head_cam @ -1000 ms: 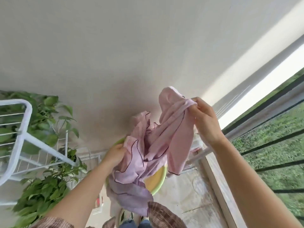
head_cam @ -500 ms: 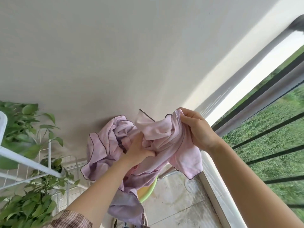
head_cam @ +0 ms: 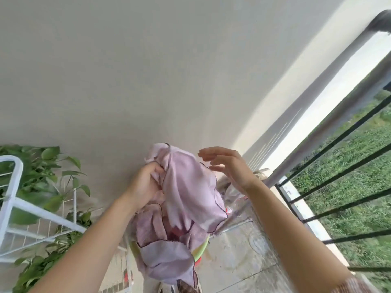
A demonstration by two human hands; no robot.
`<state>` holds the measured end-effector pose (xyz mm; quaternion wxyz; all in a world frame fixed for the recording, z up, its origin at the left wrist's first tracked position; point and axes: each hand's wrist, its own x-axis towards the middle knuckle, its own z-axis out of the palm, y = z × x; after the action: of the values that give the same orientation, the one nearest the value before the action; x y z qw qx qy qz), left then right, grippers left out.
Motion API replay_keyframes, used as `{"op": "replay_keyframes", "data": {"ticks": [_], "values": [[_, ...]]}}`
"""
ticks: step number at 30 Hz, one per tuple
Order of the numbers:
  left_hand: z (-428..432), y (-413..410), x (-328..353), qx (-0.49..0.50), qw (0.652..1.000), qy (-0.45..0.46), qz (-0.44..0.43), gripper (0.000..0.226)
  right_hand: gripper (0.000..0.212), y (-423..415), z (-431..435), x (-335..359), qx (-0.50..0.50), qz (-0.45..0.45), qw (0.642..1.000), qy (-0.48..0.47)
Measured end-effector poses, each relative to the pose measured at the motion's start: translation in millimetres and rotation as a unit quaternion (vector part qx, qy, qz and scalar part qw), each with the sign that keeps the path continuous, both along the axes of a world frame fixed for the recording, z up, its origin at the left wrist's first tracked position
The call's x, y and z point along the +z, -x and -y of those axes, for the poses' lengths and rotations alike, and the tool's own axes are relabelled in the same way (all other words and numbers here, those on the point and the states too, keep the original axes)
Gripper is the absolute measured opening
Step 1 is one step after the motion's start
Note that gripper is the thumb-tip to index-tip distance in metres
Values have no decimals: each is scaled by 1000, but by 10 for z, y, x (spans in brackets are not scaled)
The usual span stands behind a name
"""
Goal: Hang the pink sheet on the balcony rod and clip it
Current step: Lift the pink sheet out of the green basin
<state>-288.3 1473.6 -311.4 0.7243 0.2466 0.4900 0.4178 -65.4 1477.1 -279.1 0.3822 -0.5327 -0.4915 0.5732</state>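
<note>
Head view, the only one. At lower centre of the frame, a bunched pink sheet (head_cam: 190, 197), dark-edged, held up in front of the pale wall (head_cam: 148, 70), its lower folds trailing down over a green-rimmed basin (head_cam: 203, 250) on the wet floor (head_cam: 243, 263). Left grip (head_cam: 146, 185), just left of centre, curled round a wad of the cloth near its top, fingertips buried in the folds. Right grip (head_cam: 228, 166), right of centre, spread and relaxed, pinching nothing, fingertips just beside the sheet's upper right edge (touching or barely apart: cannot tell through the blur). Balcony rod (head_cam: 330, 127), taken to be the grey pipe slanting from upper right down toward middle right, well apart from the cloth and bare. Black railing (head_cam: 338, 172) below it at right, grass beyond. White wire rack (head_cam: 12, 197) and leafy plant (head_cam: 48, 187) at far left.

Judged as the step in hand: sorting out the bundle, hunting for an edge or corner, with hanging not yet begun and clipping further off. Probably called for next: catching a hem with the spread right grip, shaking the sheet open between both grips, then lifting it up and rightward over the rod. No clips anywhere in sight.

No brand, label or legible writing to report; only a small red patch (head_cam: 128, 277) low in the frame, left of the basin, too blurred to read.
</note>
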Motion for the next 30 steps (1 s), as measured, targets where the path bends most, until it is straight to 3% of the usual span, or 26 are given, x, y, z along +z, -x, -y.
{"op": "replay_keyframes", "data": {"ticks": [3,5,7,10,12,17,21,24,28,30], "values": [[-36,224,68,26,998,-1,61,25,52,-61,-59,-347,-14,98,994,41],[25,268,185,7,994,-24,103,3,67,-20,-62,-600,52,167,981,79],[61,304,281,-25,989,-61,136,27,72,45,-67,-836,128,236,959,84],[33,426,296,-20,982,-105,156,39,38,185,-46,-1037,171,271,943,93],[-11,531,314,10,982,-121,143,43,13,231,-70,-1028,177,290,938,65],[-138,791,540,71,976,-191,81,43,22,82,-367,-460,117,349,928,-60],[-300,905,831,97,967,-237,-18,16,37,52,-427,324,83,273,936,-204],[-400,917,953,95,966,-237,-48,37,53,103,-350,710,49,216,942,-251],[-503,919,950,76,968,-235,-35,34,43,92,-311,836,48,361,898,-246],[-560,936,912,89,972,-214,-45,29,43,49,-305,767,47,385,896,-217]]}}
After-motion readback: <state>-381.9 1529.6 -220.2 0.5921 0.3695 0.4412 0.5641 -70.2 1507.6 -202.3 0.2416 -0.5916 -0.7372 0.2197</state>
